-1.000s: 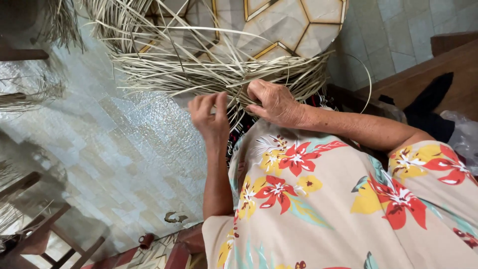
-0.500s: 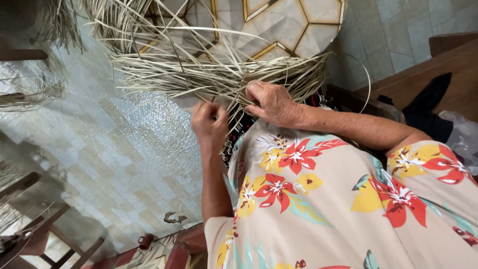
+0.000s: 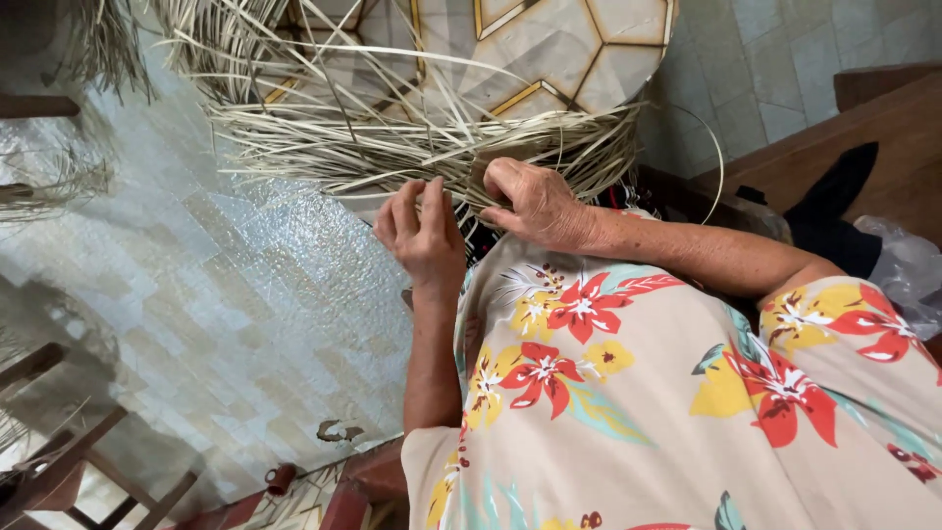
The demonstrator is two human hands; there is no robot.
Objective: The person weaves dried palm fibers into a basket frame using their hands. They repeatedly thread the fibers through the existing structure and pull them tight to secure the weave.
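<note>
Two hands at the frayed edge of a bundle of dried palm strips (image 3: pixel 412 147), both seen from the back. Left hand (image 3: pixel 424 228): fingers curled up against the lower strands, touching them; palm side hidden, so can't tell whether any strand is actually pinched. Right hand (image 3: pixel 535 204): fingers bent and pressed into the strips just right of the left hand; grip hidden under the knuckles, can't tell how tight.

The strip bundle sits directly above the hands, fanning left and right along the rim of a woven piece with a hexagon pattern (image 3: pixel 549 49). That piece is cut off by the top edge; its full shape is not readable.

A floral short-sleeved shirt (image 3: pixel 687 412) below the bundle covers the lap and whatever the work rests on. Pale tiled floor (image 3: pixel 196 324) lies left of and below the bundle. A wooden chair frame (image 3: pixel 69 471) is far lower left, partly cut off. A dark cloth (image 3: pixel 834 206) and clear plastic bag (image 3: pixel 903 265) lie right of the bundle, on a wooden bench (image 3: pixel 805 137) that is only partly visible.
</note>
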